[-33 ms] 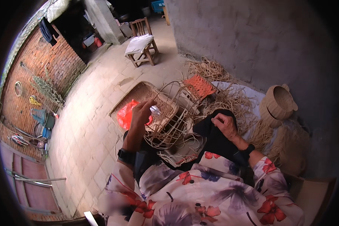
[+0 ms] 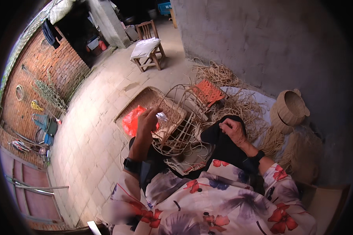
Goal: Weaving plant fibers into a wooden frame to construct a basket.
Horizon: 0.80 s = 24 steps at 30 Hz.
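Head view: left hand (image 2: 148, 119) raised, fingers pinched on a small silvery tool (image 2: 162, 116) above the half-woven cane basket frame (image 2: 176, 129) in the lap; right hand (image 2: 232, 131) curled on dark cloth (image 2: 219, 143). Same pose as the earlier frame. Flat woven tray (image 2: 145, 100) on floor ahead; paved floor (image 2: 90, 137) open leftward.

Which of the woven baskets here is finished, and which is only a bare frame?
The finished one is the tan lidded basket by the grey wall. The basket frame at the left hand is open ribs only.
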Tool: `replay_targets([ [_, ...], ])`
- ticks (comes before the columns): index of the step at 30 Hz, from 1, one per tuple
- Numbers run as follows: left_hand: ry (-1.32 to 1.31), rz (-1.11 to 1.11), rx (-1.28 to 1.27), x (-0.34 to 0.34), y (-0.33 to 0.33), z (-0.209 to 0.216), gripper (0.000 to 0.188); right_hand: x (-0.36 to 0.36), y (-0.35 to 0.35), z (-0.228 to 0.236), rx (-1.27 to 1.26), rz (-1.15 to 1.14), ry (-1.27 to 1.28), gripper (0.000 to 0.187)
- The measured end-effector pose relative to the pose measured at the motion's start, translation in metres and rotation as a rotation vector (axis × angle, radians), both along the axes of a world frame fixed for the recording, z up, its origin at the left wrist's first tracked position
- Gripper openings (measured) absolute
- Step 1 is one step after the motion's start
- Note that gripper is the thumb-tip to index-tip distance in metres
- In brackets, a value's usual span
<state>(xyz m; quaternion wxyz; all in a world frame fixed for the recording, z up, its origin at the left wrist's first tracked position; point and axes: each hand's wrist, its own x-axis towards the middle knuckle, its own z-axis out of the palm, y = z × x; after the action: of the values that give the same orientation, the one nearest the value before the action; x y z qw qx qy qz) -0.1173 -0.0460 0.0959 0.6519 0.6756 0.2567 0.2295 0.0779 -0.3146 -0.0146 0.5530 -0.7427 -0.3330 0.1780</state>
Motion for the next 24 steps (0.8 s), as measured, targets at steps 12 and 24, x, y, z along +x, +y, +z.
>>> replay_targets([
  [12, -0.464, 0.22, -0.475, -0.007, -0.064, -0.048, 0.019, -0.034, 0.091, 0.039, 0.275, 0.282, 0.476, 0.041],
  [24, 0.242, -0.093, -0.112, -0.09, -0.084, -0.071, 0.017, -0.007, 0.114, 0.032, 0.13, 0.289, -0.036, 0.047],
])
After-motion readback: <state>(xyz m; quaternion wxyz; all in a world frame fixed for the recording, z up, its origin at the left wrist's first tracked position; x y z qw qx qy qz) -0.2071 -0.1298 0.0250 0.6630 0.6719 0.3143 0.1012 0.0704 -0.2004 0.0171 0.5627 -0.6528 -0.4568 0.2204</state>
